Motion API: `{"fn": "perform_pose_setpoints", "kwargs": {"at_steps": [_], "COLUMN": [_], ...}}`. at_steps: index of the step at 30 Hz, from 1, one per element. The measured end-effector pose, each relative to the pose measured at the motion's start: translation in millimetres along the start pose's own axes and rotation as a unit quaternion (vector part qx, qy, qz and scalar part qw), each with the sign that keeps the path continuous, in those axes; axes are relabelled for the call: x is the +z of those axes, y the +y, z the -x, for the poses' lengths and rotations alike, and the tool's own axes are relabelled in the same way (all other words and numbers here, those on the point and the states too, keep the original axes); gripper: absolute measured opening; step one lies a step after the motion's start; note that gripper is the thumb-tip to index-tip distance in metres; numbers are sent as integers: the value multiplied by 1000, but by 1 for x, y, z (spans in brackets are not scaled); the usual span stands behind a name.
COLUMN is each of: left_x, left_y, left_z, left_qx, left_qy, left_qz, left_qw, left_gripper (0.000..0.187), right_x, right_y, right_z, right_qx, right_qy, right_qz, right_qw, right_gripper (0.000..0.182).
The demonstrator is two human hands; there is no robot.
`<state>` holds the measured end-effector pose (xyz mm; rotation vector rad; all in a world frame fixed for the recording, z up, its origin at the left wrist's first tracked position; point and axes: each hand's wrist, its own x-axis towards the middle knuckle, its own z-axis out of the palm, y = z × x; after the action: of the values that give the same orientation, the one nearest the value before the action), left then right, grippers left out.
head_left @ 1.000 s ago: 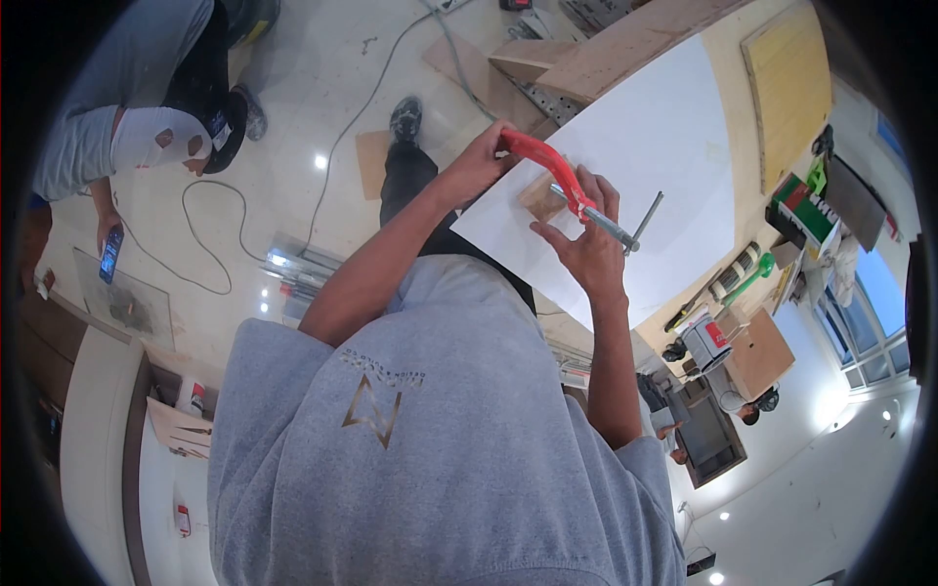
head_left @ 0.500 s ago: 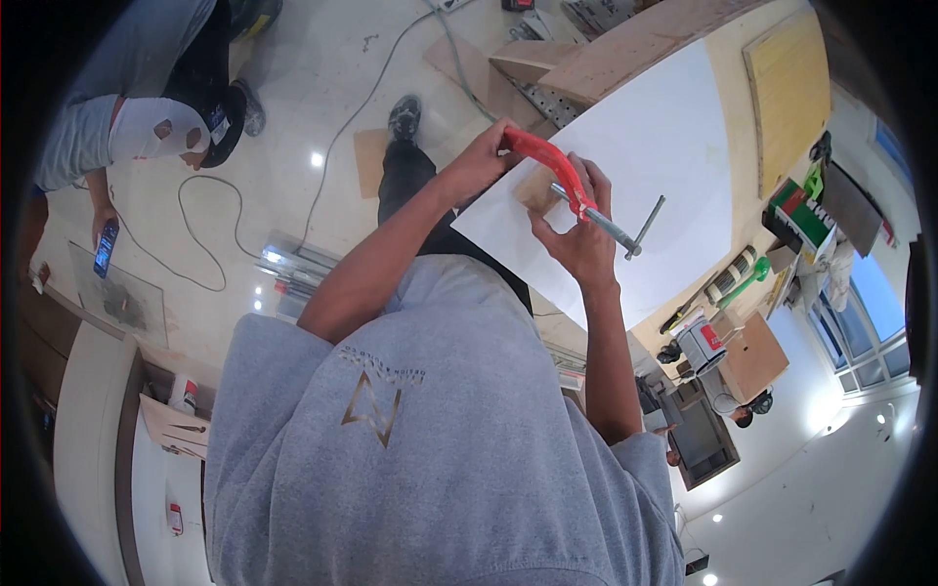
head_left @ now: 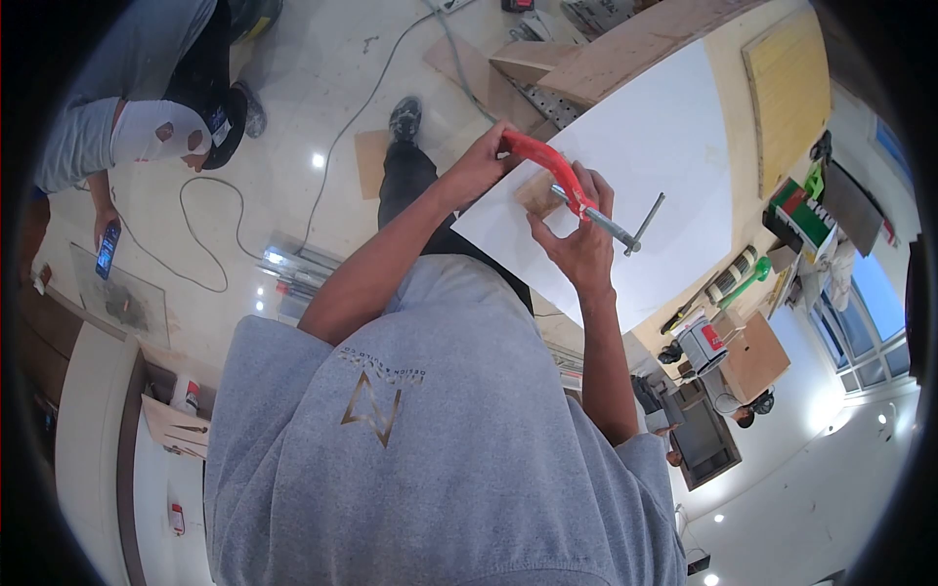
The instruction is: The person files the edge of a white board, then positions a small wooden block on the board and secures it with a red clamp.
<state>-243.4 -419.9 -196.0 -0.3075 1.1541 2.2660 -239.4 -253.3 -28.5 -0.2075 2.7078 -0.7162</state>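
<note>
A red G-clamp (head_left: 543, 150) with a steel screw and sliding bar handle lies across the near edge of a white board (head_left: 664, 127). My left hand (head_left: 479, 168) is closed round the far end of its red frame, at the board's edge. Under the clamp, a small wooden block (head_left: 534, 193) rests on the board. My right hand (head_left: 583, 249) is curled about the block, thumb on its near side and fingers partly hidden behind the clamp. The screw passes over this hand, its handle (head_left: 648, 223) sticking out to the right.
Wooden planks (head_left: 635, 59) lie beyond the board, and a yellowish panel (head_left: 788, 98) is at the far right. A cable (head_left: 337, 146) runs over the tiled floor. At left, a co-worker in a cap (head_left: 227, 132) bends over, holding a phone (head_left: 107, 249).
My right hand has shifted very slightly toward me, and a little more of the block shows. The clamp and my left hand stay almost in place.
</note>
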Motion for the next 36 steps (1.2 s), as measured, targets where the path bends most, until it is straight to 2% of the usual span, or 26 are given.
{"fn": "perform_pose_setpoints", "kwargs": {"at_steps": [4,9,12,15,17,19,21,24,27,30,36], "left_x": [1,2,3,2,2,2,2,1,3,3,4], "left_y": [3,5,2,0,2,2,2,-1,3,2,1], "left_z": [0,0,0,-1,-3,-2,-1,0,0,2,1], "left_qx": [23,12,12,36,44,32,49,56,43,55,54], "left_qy": [7,16,6,2,4,5,0,4,6,5,7], "left_qz": [-9,-16,-5,-34,-48,-42,-38,-42,-34,-24,-37], "left_qw": [1000,1000,1000,999,998,999,998,998,998,998,998], "left_gripper": [21,23,24,24,25,26,26,26,27,28,28], "right_x": [-1,-5,-17,-48,-66,-73,-75,-58,-54,-47,-35], "right_y": [1,-3,-2,14,25,23,6,-1,-4,-18,-17], "right_z": [-2,0,-6,-18,-38,-62,-93,-127,-153,-167,-173], "right_qx": [-7,3,-25,18,-12,-83,-184,-256,-219,-177,-191], "right_qy": [-4,-12,-27,-68,-42,-4,-33,-148,-310,-365,-370], "right_qz": [3,16,32,-86,-41,97,123,248,281,281,240], "right_qw": [1000,1000,999,994,998,992,975,923,881,870,877], "right_gripper": [97,96,85,65,56,56,59,58,50,41,38]}}
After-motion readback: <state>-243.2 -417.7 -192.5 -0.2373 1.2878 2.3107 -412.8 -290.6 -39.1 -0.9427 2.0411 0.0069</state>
